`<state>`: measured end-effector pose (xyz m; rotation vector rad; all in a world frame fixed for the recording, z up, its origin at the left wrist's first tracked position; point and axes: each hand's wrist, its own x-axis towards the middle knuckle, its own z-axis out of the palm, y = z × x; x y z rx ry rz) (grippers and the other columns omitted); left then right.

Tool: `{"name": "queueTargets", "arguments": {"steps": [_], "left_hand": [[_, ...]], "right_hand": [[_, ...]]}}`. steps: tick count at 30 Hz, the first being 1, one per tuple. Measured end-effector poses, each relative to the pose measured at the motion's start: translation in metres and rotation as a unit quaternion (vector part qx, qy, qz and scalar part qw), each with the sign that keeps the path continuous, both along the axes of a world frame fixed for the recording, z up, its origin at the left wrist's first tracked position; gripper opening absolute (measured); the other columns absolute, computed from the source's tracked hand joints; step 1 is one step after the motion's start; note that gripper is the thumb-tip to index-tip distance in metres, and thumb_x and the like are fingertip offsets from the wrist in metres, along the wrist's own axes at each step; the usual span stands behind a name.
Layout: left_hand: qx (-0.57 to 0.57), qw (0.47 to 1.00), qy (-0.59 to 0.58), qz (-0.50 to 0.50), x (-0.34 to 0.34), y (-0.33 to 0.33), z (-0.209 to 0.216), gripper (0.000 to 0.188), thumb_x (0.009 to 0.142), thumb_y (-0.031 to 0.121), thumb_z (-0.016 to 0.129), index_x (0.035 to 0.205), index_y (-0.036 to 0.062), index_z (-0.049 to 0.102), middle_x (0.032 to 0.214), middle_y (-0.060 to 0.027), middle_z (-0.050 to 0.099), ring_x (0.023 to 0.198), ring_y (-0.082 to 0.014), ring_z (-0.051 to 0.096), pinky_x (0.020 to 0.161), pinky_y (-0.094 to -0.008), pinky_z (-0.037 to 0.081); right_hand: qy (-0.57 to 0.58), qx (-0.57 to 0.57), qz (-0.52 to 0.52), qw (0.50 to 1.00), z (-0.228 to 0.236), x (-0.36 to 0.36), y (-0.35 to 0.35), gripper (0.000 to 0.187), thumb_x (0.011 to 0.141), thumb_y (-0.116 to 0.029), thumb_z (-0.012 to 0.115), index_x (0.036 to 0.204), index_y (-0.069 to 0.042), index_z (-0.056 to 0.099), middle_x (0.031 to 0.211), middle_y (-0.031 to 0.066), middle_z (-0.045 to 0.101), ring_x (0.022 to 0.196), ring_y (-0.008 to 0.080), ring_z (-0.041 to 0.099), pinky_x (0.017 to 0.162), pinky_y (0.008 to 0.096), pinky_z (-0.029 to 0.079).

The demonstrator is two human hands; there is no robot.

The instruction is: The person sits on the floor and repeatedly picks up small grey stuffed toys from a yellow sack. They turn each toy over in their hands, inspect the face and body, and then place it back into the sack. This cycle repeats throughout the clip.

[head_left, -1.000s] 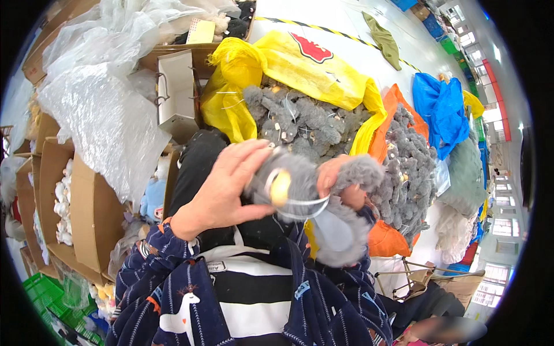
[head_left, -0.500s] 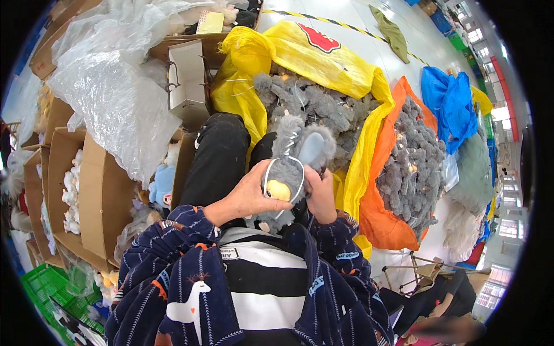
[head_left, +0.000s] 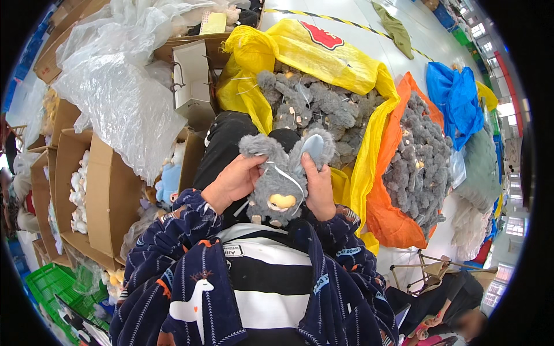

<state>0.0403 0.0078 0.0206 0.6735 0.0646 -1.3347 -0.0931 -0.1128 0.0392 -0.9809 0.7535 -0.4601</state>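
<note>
Between my hands is a grey plush toy (head_left: 271, 187) with long floppy ears, a yellowish face patch and small pale feet. A thin white cord (head_left: 287, 174) lies loosely across its head. My left hand (head_left: 234, 181) is closed on the base of one fluffy ear. On the other side, my right hand (head_left: 319, 189) pinches the ear with the blue-grey lining (head_left: 313, 147), thumb on the lining. The toy is upright over my lap, face toward me. Just beyond it, a yellow woven sack (head_left: 378, 127) holds a heap of similar grey plush toys (head_left: 323, 106).
An orange sack (head_left: 381, 216) of grey toys stands at the right, with a blue bag (head_left: 453, 104) behind it. Cardboard boxes (head_left: 115, 196) of plush toys and clear plastic sheeting (head_left: 118, 86) fill the left. A person (head_left: 444, 305) sits at the lower right.
The cord that ran tightly round the toy's ears and face now hangs slack across its head. My hands have moved up to the ears, which are spread apart.
</note>
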Motion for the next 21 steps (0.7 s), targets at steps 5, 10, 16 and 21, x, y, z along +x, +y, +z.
{"name": "queueTargets", "arguments": {"steps": [5,10,16,21], "left_hand": [[-0.055,0.961,-0.272,0.001,0.006,-0.006,0.025,0.044,0.082,0.007,0.059,0.122,0.0025,0.044,0.114,-0.0028,0.054,0.099,-0.0103,0.051,0.087,-0.0251,0.041],[-0.007,0.912,-0.408,0.044,0.010,-0.006,0.029,0.023,0.083,0.010,0.060,0.104,0.0006,0.060,0.094,-0.0004,0.062,0.084,-0.0071,0.055,0.078,-0.0227,0.044],[-0.054,0.975,-0.197,0.090,0.005,-0.007,0.019,0.022,0.085,0.013,0.057,0.105,0.0033,0.057,0.094,-0.0026,0.061,0.086,-0.0110,0.058,0.076,-0.0267,0.047],[-0.046,0.972,-0.220,0.065,0.004,-0.001,0.021,0.033,0.084,0.012,0.057,0.115,0.0038,0.047,0.104,-0.0058,0.056,0.094,-0.0134,0.054,0.081,-0.0282,0.045]], "right_hand": [[-0.009,-0.027,-0.011,1.000,0.000,0.003,0.003,0.026,0.083,-0.022,0.061,0.096,0.000,0.059,0.086,0.0023,0.061,0.074,0.0086,0.055,0.066,0.0232,0.044],[0.042,-0.120,0.026,0.992,-0.003,0.000,0.003,0.026,0.084,-0.024,0.060,0.093,0.001,0.061,0.082,0.0006,0.061,0.072,0.0066,0.053,0.064,0.0223,0.043],[0.044,-0.141,0.039,0.988,-0.010,-0.002,0.004,0.026,0.084,-0.024,0.060,0.089,0.001,0.062,0.078,-0.0008,0.060,0.070,0.0058,0.052,0.063,0.0227,0.042],[0.022,-0.138,0.038,0.989,-0.017,-0.002,0.002,0.026,0.084,-0.024,0.060,0.091,0.001,0.061,0.081,0.0004,0.061,0.072,0.0062,0.052,0.065,0.0230,0.043]]}}
